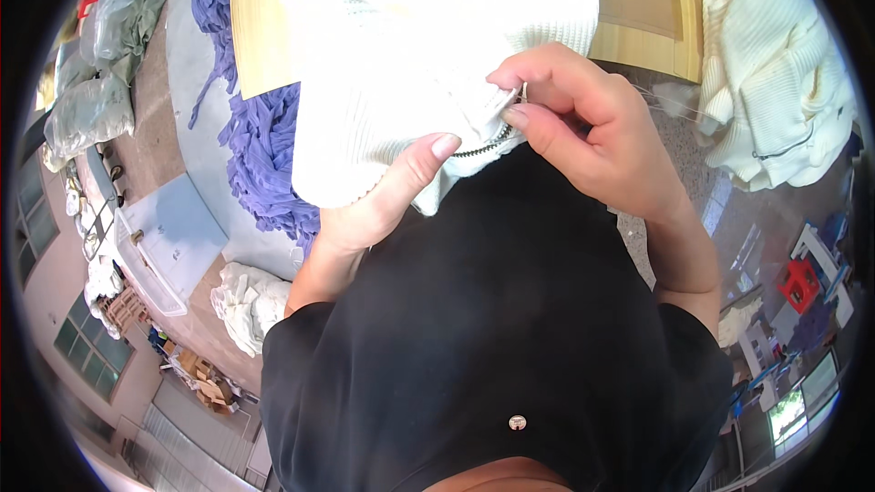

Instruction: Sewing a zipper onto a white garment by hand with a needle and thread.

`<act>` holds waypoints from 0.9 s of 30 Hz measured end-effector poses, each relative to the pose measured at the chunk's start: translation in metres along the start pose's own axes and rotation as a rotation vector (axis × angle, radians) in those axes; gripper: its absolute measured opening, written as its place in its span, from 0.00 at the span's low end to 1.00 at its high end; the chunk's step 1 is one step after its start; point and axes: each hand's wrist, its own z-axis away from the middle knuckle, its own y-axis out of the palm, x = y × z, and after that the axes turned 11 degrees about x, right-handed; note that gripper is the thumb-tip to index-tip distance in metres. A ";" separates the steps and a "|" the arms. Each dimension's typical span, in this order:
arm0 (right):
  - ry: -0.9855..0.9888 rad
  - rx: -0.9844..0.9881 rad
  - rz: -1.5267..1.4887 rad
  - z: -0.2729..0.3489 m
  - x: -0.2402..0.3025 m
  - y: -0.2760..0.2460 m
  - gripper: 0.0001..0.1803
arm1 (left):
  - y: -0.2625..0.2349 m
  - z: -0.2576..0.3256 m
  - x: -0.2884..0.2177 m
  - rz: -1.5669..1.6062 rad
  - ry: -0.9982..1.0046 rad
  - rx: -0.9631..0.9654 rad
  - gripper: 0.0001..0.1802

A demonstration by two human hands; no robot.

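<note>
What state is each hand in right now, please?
Left hand: thumb against the white knit garment, fingers hidden; grip cannot be told.
Right hand: closed, pinching that garment beside its dark zipper.

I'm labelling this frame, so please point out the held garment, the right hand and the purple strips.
Held garment (406, 64): head view, on its white body.
Right hand (609, 130): head view, on its back.
Purple strips (262, 159): head view, on the lower heap.

The pale wooden table (262, 36) carries a white ribbed garment (351, 141) (reaching past its near edge); purple strips (264, 159) lie heaped on a grey surface (193, 96).
</note>
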 end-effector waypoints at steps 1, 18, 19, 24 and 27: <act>-0.003 -0.019 -0.001 0.000 0.003 0.001 0.12 | 0.001 0.002 -0.002 0.033 -0.093 -0.045 0.43; -0.215 -0.255 0.280 0.019 -0.005 0.050 0.16 | -0.020 0.017 0.037 -0.054 0.199 0.095 0.25; -0.219 -0.256 0.283 0.017 -0.006 0.053 0.16 | -0.021 0.018 0.037 -0.063 0.199 0.091 0.24; -0.197 -0.229 0.309 0.018 -0.007 0.059 0.17 | -0.020 0.024 0.036 -0.062 0.153 0.069 0.22; -0.190 -0.215 0.295 0.021 -0.009 0.063 0.18 | -0.019 0.026 0.034 -0.154 0.142 0.078 0.22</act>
